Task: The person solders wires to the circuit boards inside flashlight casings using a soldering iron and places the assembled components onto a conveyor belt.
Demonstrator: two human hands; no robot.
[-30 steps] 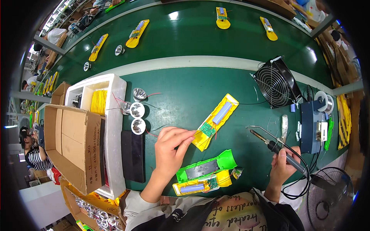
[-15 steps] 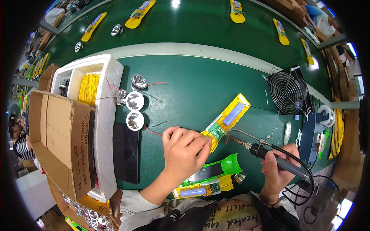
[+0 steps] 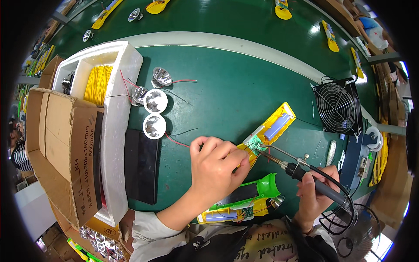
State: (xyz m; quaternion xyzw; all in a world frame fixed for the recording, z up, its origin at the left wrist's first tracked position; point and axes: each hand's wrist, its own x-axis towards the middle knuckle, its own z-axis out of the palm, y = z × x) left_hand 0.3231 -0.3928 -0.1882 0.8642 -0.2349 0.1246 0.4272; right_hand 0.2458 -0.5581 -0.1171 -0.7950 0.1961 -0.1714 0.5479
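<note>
A yellow flashlight half-shell (image 3: 286, 114) lies slantwise on the green bench, holding a blue-violet battery cell (image 3: 276, 126) and a green circuit board (image 3: 254, 143). My left hand (image 3: 218, 168) is closed at its near end; the fingertips are partly hidden behind the hand. In my right hand (image 3: 317, 192) is a soldering iron (image 3: 323, 187) with a thin metal tube alongside its tip. Its tip reaches the circuit board, though I cannot tell if it touches. Below lie a green half-shell (image 3: 266, 185) and another yellow half-shell (image 3: 205, 217) with a battery.
Several silver reflectors (image 3: 155, 126) with wires stand left of my hands, near a black flat slab (image 3: 142, 174). A white foam box (image 3: 118, 174) with yellow wires (image 3: 98, 85) and a cardboard box (image 3: 61, 144) occupy the left. At right stands a black fan (image 3: 336, 107).
The soldering iron's tip has come closer to the circuit board. My left hand stays at the yellow half-shell. The whole view has shifted somewhat.
</note>
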